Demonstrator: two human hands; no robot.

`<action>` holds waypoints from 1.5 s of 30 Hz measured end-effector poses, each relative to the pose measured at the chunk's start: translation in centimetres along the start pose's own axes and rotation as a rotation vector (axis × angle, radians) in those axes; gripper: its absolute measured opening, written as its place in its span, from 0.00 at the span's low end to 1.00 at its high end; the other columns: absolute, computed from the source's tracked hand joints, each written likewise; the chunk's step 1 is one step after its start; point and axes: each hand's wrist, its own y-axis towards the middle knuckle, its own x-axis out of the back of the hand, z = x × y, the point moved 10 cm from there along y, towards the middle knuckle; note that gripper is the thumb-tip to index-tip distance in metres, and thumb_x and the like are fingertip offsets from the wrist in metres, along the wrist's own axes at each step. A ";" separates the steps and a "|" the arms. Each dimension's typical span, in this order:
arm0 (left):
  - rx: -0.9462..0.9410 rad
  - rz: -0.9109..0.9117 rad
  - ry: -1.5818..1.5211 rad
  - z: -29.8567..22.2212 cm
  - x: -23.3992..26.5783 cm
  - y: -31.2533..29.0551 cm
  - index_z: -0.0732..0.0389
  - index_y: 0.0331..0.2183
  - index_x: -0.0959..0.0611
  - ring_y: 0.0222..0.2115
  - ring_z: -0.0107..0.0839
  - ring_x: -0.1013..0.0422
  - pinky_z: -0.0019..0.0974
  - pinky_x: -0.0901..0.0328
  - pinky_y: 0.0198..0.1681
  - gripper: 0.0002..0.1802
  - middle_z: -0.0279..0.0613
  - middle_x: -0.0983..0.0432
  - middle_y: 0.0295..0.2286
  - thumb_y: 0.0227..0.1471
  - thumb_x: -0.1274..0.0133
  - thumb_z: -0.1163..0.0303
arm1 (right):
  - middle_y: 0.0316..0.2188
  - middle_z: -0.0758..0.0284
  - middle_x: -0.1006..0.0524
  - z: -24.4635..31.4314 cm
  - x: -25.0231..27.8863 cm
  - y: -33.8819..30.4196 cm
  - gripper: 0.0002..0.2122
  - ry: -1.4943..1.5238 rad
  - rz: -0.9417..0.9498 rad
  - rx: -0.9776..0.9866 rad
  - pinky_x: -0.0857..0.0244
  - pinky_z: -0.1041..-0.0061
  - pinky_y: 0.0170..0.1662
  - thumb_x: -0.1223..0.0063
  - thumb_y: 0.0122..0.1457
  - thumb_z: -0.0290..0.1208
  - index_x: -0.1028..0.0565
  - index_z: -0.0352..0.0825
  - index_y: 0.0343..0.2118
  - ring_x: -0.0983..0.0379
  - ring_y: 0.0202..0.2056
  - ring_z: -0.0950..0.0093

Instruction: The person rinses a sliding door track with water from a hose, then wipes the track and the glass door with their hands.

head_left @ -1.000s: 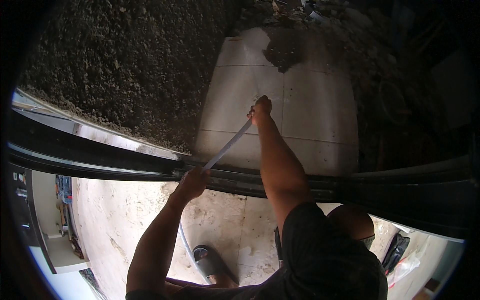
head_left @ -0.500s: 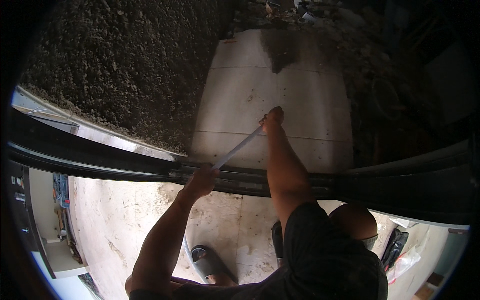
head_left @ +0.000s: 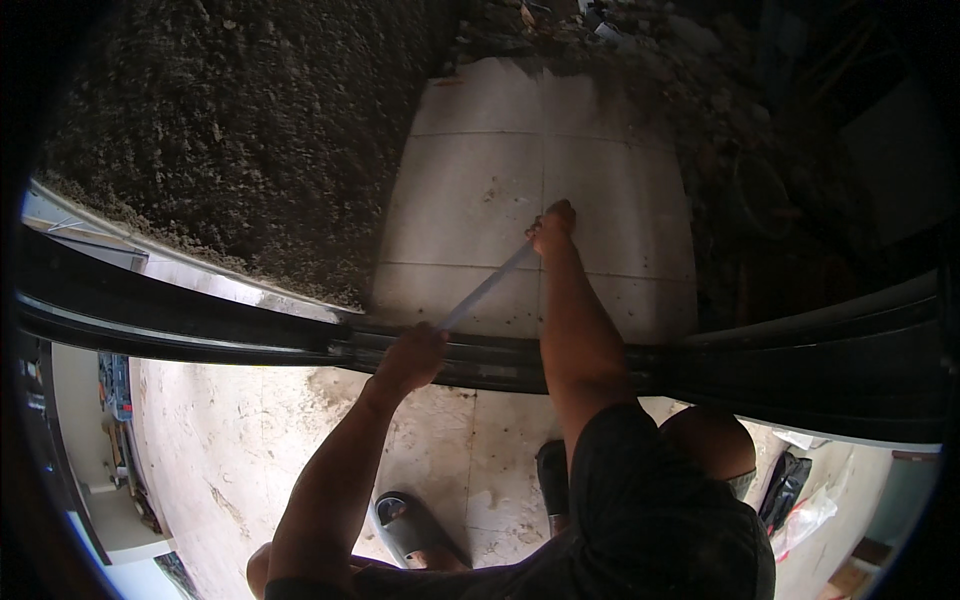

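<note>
A pale, translucent hose (head_left: 490, 287) runs taut and slanting between my two hands. My left hand (head_left: 412, 358) is closed around its lower end of that stretch, just above the dark door track. Farther out and to the right, over the pale tiles (head_left: 470, 200), my right hand (head_left: 553, 228) grips the hose near its far end. The fingers of my right hand hide the hose's tip. Behind my left hand, most of the hose is hidden by my forearm.
A black frame rail (head_left: 200, 325) crosses the view under my arms. Rough dark wall (head_left: 230, 150) rises at the left, and rubble (head_left: 690, 40) lies at the far right. Below are black slippers (head_left: 415, 530) on stained floor, a blue-grey case (head_left: 118, 385) and a plastic bag (head_left: 808, 520).
Both hands, still gripping the hose, have shifted slightly to the right in the view. The dark patch at the far end of the tiles looks much smaller.
</note>
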 end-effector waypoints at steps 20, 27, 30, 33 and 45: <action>0.027 -0.047 -0.152 -3.3 1.0 3.1 0.61 0.37 0.22 0.32 0.52 0.25 0.50 0.29 0.40 0.09 0.51 0.27 0.33 0.56 0.52 0.68 | 0.38 0.52 0.30 2.7 10.6 2.8 0.20 0.013 -0.275 0.013 0.37 0.57 0.32 0.69 0.67 0.41 0.36 0.26 0.48 0.34 0.31 0.57; -0.064 0.042 -0.177 -6.9 1.7 5.6 0.63 0.41 0.23 0.32 0.49 0.26 0.51 0.29 0.36 0.12 0.48 0.29 0.32 0.53 0.48 0.71 | 0.44 0.50 0.30 7.7 14.1 0.4 0.21 0.043 -0.344 0.081 0.34 0.54 0.38 0.70 0.67 0.40 0.37 0.25 0.52 0.32 0.37 0.54; 0.049 0.069 -0.189 -6.5 2.4 5.2 0.61 0.37 0.21 0.34 0.53 0.23 0.53 0.27 0.38 0.12 0.52 0.28 0.35 0.60 0.56 0.65 | 0.31 0.56 0.33 7.6 13.0 -1.1 0.15 0.107 -0.341 0.098 0.37 0.59 0.28 0.68 0.65 0.37 0.36 0.28 0.41 0.37 0.25 0.61; 0.201 0.151 -0.239 -6.8 4.7 5.0 0.62 0.37 0.21 0.35 0.54 0.23 0.54 0.28 0.41 0.14 0.53 0.27 0.36 0.62 0.57 0.63 | 0.25 0.59 0.35 8.5 12.5 -0.7 0.12 0.095 -0.285 0.128 0.41 0.62 0.24 0.67 0.64 0.35 0.36 0.30 0.34 0.43 0.20 0.65; 0.142 0.235 -0.120 -1.5 3.8 -0.6 0.62 0.45 0.21 0.45 0.51 0.26 0.51 0.31 0.48 0.23 0.53 0.24 0.42 0.65 0.62 0.54 | 0.27 0.55 0.32 0.2 8.5 -2.2 0.16 -0.045 -0.275 -0.046 0.40 0.60 0.30 0.65 0.69 0.35 0.32 0.23 0.36 0.40 0.23 0.63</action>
